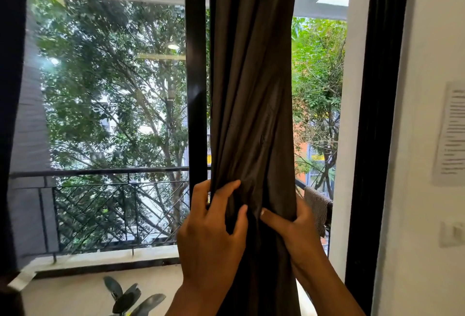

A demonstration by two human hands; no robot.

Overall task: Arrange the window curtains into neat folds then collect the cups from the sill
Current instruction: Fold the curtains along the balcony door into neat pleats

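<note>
Gripping dark curtain (254, 89), bunched into hanging column before window frame (197, 76), right of centre. My left hand (214, 225): fingers curled into folds, thumb pressing fabric. My right hand (294, 222): fingers wrapped round column's right edge, thumb across front. Plant leaves (130, 295) low left. Balcony railing (100, 190) beyond glass.

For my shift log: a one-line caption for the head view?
Left hand and right hand gather the dark curtain into folds at the window.

Dark grey curtain (253, 89), bunched into vertical folds mid-window
</note>
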